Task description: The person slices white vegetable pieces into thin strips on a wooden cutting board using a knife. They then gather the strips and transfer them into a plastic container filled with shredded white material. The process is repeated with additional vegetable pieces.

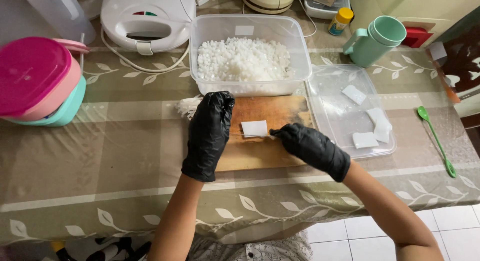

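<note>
Two black-gloved hands meet over the worn wooden cutting board (pixel 260 151) in the middle of the frame, and everything turns on the small white rectangular slab (pixel 254 128) lying flat between them. It sits just right of the left hand (pixel 209 133) and just left of the right hand (pixel 310 147), its long side running left to right across the board. The left hand is nearer, fingers stretched long and flat toward the upper part of the frame, resting on the board's left edge beside the slab; whether a fingertip touches the slab I cannot tell. The right hand is curled tight around something thin, seemingly a slim blade (pixel 250 135) lying level along the slab's lower edge, its tip pointing left; it is too fine to make out fully.

Above the board stands a clear plastic rectangular tub of small white cubes (pixel 243 59). To the right lies a clear plastic lid (pixel 330 121) carrying several more white slabs (pixel 372 127). Everything rests on a table under an olive leaf-patterned cloth (pixel 125 156).
</note>
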